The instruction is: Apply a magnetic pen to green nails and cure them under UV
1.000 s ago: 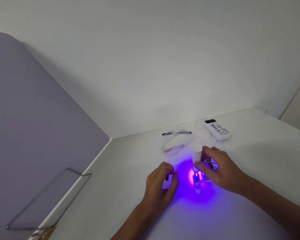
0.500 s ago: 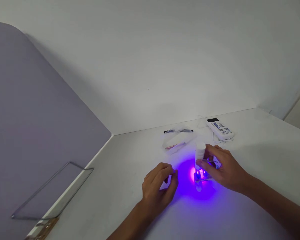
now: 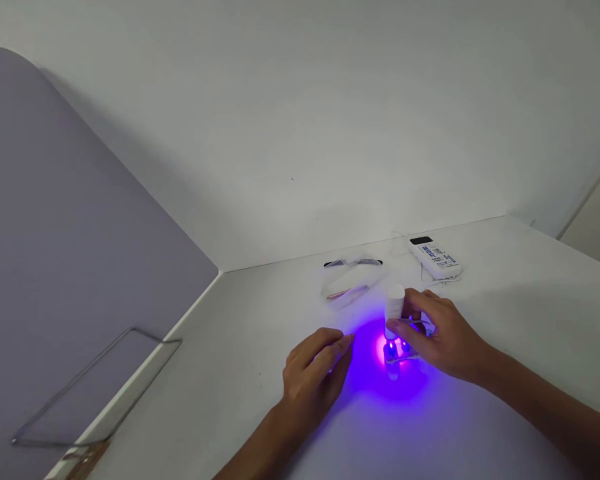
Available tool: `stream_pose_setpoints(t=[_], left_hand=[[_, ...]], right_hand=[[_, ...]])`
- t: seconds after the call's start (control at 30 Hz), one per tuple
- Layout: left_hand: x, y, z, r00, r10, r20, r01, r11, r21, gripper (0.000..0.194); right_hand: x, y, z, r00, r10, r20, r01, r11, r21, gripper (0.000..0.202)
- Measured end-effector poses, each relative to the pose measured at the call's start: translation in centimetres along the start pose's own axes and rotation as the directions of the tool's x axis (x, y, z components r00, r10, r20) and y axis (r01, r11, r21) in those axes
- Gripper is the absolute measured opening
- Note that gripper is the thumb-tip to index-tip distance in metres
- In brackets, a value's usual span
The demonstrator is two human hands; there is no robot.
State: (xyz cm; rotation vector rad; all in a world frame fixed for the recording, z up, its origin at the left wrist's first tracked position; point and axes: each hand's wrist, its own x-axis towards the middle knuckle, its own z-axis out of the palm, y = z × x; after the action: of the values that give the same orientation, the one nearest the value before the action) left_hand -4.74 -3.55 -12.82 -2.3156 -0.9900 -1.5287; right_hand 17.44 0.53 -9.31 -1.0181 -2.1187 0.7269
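In my right hand is a small white cylindrical UV lamp, gripped between thumb and fingers. Its lower end points down and throws violet light on the white table. Just beneath it, small shiny pieces glow pink and violet; the glare hides what they are. A thin pale strip crosses my right fingers. To the left of the lit patch, my left hand is closed with thumb and index fingertips together. Whatever it may hold is too small or hidden to make out.
Behind the light lie clear glasses and a clear bag with a pinkish stick. A white power bank with a cable is at the back right. A metal wire frame juts over the table's left edge.
The whole view has shifted slightly, moving things a little left. My left thumb and index finger are closer together. The right hand still holds the lamp over the same spot.
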Motion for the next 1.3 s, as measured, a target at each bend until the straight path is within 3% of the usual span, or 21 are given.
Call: stream_pose_setpoints(t=[0.17,0.4,0.5,0.73,1.03,1.3], left_hand=[[0.4,0.5,-0.4,0.991,0.128,0.04,-0.131,0.989,0.075,0.017],[0.8,1.8,-0.4,0.971,0.234,0.047,-0.236,0.97,0.049,0.023],[0.9,2.0,-0.7,0.954,0.294,0.054,-0.297,0.953,0.061,0.017],[1.5,2.8,-2.0,0.945,0.313,0.09,-0.321,0.944,0.081,0.017],[1.6,3.8,-2.1,0.958,0.249,0.141,-0.267,0.955,0.126,0.013],[1.5,2.6,-1.4,0.92,0.379,0.098,-0.389,0.915,0.112,0.012]], right_hand=[[0.1,0.2,0.1,0.999,-0.029,-0.018,0.029,1.0,-0.013,0.02],[0.2,0.2,0.1,1.0,-0.023,-0.019,0.023,1.0,-0.013,0.022],[0.2,0.2,0.1,1.0,-0.014,-0.014,0.014,1.0,-0.011,0.021],[-0.1,0.4,0.3,1.0,-0.013,-0.015,0.013,1.0,-0.008,0.021],[0.2,0.2,0.1,1.0,-0.014,-0.008,0.014,1.0,-0.011,0.021],[0.1,0.2,0.2,1.0,-0.009,-0.017,0.009,1.0,-0.008,0.02]])
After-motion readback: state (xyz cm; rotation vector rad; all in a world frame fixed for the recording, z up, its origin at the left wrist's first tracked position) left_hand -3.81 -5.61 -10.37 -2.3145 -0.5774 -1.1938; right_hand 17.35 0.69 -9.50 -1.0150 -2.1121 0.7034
